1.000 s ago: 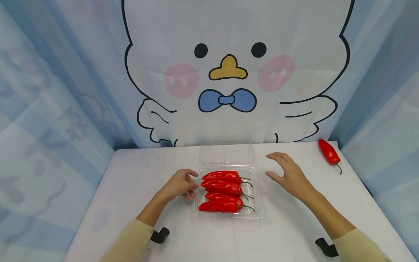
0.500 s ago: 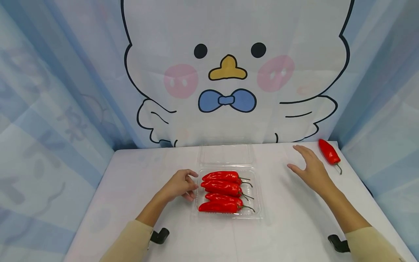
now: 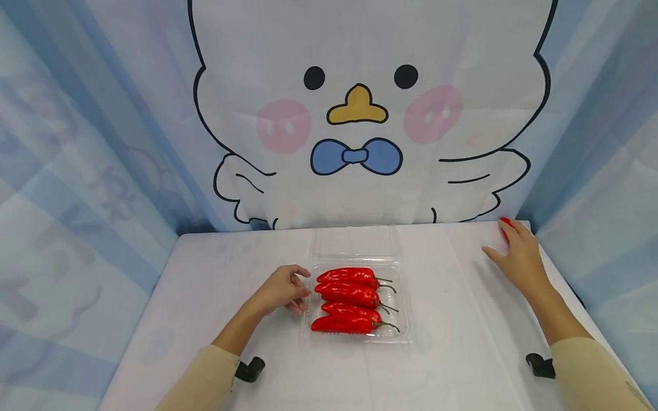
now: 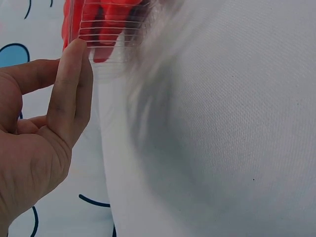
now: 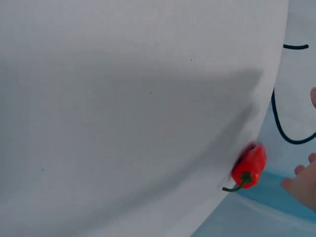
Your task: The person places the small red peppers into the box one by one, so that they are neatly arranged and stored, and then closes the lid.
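Note:
Several red chili peppers (image 3: 345, 324) lie side by side in a clear plastic clamshell box (image 3: 404, 331), stems to the right. My left hand (image 3: 281, 290) stays at the box's left side. In the left wrist view its nearly straight fingertips touch the ribbed wall of the box. At the table's far right corner my right hand (image 3: 520, 261) reaches over a single red chili pepper (image 5: 251, 168), fingers and thumb spread apart. That hand hides most of this pepper in the head view. In the right wrist view a gap shows between the pepper and the visible fingers.
The box's clear lid (image 3: 354, 242) lies folded back toward the far table edge. White cloth covers the table (image 3: 452, 342). A curtain with a cartoon bird (image 3: 357, 108) hangs behind it, and blue curtains (image 3: 77, 217) hang at both sides.
My right hand has moved right and away from me, from beside the box to over the single pepper. The left hand, the box and its peppers have stayed put.

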A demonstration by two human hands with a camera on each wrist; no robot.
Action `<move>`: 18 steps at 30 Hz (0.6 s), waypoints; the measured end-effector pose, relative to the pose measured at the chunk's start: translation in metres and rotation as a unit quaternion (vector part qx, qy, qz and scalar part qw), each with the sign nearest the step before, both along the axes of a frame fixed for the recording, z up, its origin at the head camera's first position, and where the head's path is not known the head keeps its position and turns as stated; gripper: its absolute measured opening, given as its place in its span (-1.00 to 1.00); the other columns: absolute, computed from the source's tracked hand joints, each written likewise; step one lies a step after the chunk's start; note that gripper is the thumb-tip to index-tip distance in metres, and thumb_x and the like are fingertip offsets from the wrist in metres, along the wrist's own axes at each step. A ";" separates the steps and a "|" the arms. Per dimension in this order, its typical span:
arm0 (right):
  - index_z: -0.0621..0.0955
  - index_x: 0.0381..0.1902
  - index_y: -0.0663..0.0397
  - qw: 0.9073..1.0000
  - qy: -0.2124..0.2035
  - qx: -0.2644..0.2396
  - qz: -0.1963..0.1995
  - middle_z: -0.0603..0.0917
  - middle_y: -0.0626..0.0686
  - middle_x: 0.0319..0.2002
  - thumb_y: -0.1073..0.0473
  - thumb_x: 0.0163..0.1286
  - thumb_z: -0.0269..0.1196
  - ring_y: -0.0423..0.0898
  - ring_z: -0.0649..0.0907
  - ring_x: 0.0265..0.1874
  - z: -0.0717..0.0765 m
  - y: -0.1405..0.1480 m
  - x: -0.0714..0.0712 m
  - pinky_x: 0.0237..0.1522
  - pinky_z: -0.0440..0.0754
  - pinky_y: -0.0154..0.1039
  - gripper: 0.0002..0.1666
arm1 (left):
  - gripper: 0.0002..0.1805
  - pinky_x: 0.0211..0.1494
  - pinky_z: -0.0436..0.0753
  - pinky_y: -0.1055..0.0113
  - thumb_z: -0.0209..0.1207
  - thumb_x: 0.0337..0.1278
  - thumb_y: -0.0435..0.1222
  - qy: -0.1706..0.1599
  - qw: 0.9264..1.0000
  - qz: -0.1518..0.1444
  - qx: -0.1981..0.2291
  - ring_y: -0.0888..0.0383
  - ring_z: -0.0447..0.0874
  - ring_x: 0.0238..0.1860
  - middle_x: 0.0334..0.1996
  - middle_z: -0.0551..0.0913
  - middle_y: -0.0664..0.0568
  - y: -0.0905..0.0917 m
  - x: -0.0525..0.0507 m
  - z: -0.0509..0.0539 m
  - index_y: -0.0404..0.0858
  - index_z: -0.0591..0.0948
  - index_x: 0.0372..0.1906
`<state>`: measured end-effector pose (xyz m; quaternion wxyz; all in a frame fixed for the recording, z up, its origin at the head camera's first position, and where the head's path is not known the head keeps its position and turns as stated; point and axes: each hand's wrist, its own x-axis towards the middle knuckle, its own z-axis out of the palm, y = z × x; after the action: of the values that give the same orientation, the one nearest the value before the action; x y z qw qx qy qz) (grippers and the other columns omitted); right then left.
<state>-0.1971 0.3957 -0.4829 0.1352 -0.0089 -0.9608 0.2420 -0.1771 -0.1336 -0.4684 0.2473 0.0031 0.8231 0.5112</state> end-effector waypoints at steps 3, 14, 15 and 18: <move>0.19 0.55 0.36 0.999 -0.017 0.012 -0.026 0.09 0.51 0.53 0.14 0.36 0.39 0.56 0.09 0.50 -0.005 0.008 -0.004 0.35 0.22 0.59 -0.03 | -0.54 -0.45 0.79 0.27 0.31 0.29 -0.40 0.002 1.000 0.000 -0.004 0.08 0.72 -0.58 -0.36 0.66 -0.14 0.000 0.000 0.000 -0.33 0.53 0.26; 0.08 0.59 0.32 0.990 -0.122 0.022 -0.069 -0.09 0.52 0.56 0.19 0.34 0.36 0.61 -0.03 0.50 -0.018 0.038 -0.014 0.13 0.41 0.62 0.03 | -0.54 -0.45 0.78 0.28 0.32 0.29 -0.40 0.009 1.000 -0.003 -0.006 0.08 0.72 -0.59 -0.36 0.65 -0.13 -0.001 0.000 -0.001 -0.34 0.52 0.26; 0.07 0.60 0.31 0.989 -0.130 0.021 -0.069 -0.09 0.51 0.56 0.19 0.33 0.36 0.61 -0.04 0.50 -0.020 0.040 -0.014 0.11 0.41 0.62 0.04 | -0.53 -0.46 0.78 0.28 0.32 0.28 -0.40 0.010 1.000 -0.004 -0.005 0.09 0.72 -0.59 -0.37 0.65 -0.13 -0.001 0.000 -0.002 -0.35 0.52 0.26; 0.05 0.61 0.29 0.987 -0.142 0.021 -0.069 -0.07 0.52 0.55 0.21 0.32 0.36 0.62 0.00 0.48 -0.023 0.046 -0.015 0.05 0.46 0.61 0.06 | -0.53 -0.45 0.79 0.27 0.32 0.28 -0.40 0.010 1.000 -0.004 -0.002 0.09 0.72 -0.59 -0.37 0.65 -0.13 -0.002 0.000 -0.002 -0.35 0.52 0.26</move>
<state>-0.2119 0.4412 -0.5061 0.0138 -0.1063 -0.9723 0.2078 -0.1775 -0.1356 -0.4705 0.2407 0.0113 0.8266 0.5087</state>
